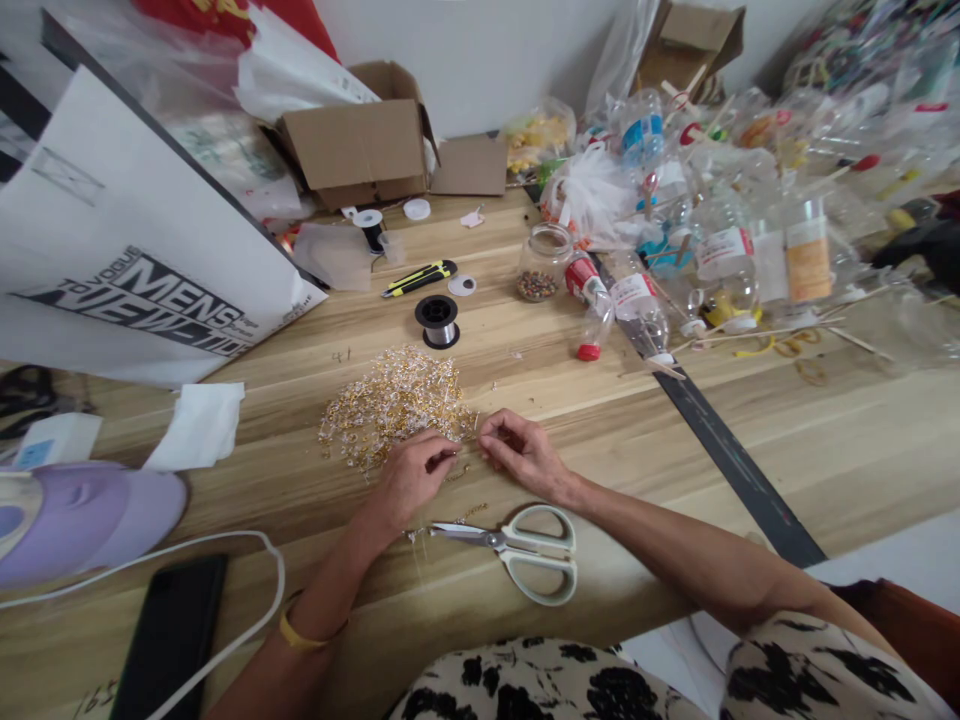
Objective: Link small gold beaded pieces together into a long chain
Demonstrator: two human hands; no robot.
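Note:
My left hand (pixel 417 470) is at the near right side of a pile of small gold and clear beads (pixel 397 395), its thumb and fingers pinched together. A short distance to its right, my right hand (pixel 521 452) is also closed in a pinch. Whatever sits between the fingertips of either hand is too small to make out. Below the hands a short gold chain (pixel 472 513) lies on the wooden table. Scissors with cream handles (pixel 540 555) rest near it, blades pointing left. Beyond the pile stands a spool of silvery wire (pixel 437 322).
A yellow-black utility knife (pixel 420 278) and a jar of beads (pixel 541 265) lie farther back. Plastic bottles (pixel 724 250) crowd the right, by a dark metal strip (pixel 735 460). At left are a white bag (pixel 127 240), a purple device (pixel 97 520) and a phone (pixel 172 635) under a white cable.

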